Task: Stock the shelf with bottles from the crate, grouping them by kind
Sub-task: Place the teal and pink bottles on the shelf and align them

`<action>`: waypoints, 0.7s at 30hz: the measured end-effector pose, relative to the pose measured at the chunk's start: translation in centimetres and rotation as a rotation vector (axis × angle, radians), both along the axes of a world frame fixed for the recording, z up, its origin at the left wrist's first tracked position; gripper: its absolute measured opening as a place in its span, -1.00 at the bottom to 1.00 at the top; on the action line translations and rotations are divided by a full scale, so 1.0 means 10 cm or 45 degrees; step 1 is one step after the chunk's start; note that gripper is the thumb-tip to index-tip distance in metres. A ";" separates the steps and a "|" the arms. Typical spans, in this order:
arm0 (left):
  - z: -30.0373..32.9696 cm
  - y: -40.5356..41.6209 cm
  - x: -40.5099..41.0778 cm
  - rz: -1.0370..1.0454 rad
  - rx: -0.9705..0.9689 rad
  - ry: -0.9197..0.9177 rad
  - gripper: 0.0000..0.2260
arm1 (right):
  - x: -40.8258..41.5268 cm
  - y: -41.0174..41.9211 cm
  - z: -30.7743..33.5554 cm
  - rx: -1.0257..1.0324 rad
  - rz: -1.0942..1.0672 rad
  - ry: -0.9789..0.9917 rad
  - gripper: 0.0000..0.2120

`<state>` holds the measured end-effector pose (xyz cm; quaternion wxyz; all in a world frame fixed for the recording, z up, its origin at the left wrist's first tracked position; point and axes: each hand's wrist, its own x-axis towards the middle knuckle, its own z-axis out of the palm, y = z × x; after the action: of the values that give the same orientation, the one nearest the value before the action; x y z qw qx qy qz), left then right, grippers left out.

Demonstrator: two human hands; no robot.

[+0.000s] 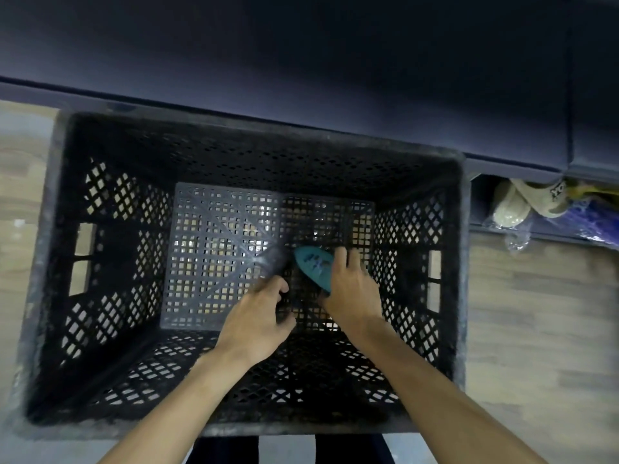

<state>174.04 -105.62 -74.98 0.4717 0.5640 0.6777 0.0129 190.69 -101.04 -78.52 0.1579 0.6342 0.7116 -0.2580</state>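
A black perforated crate (50,296) stands on the floor below me, and both my hands are down inside it. My right hand (351,293) grips a bottle with a teal label (313,262) near the middle of the crate floor; the rest of that bottle looks clear and is hard to make out. Just left of it is my left hand (258,316), fingers curled over a dark, blurred patch. Whether it holds anything cannot be seen. The dark blue shelf (301,61) runs across the top, right behind the crate.
A low compartment of the shelf at the right holds bagged pale items (516,205) and a blue package (589,226). Wood-pattern floor (542,313) lies on both sides of the crate. The crate's grid floor (207,256) shows bare at the left.
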 end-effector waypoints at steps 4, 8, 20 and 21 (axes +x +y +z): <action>-0.08 -0.01 0.05 0.010 -0.025 -0.017 -0.67 | 0.18 -0.07 -0.31 -0.232 -0.071 -0.215 -0.18; -0.19 -0.03 0.01 0.005 -0.023 0.000 -0.66 | 0.21 -0.16 -0.54 -0.290 -0.096 -0.322 -0.21; -0.10 0.04 -0.08 0.026 -0.067 0.074 -0.65 | 0.09 -0.18 -0.39 -0.251 -0.308 -0.049 -0.25; 0.00 0.08 -0.07 0.026 -0.048 0.077 -0.65 | 0.07 -0.15 -0.23 -0.229 -0.287 -0.008 -0.21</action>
<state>173.29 -104.79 -74.99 0.4615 0.5481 0.6975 -0.0121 191.36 -102.53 -80.79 0.1862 0.6941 0.6094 -0.3349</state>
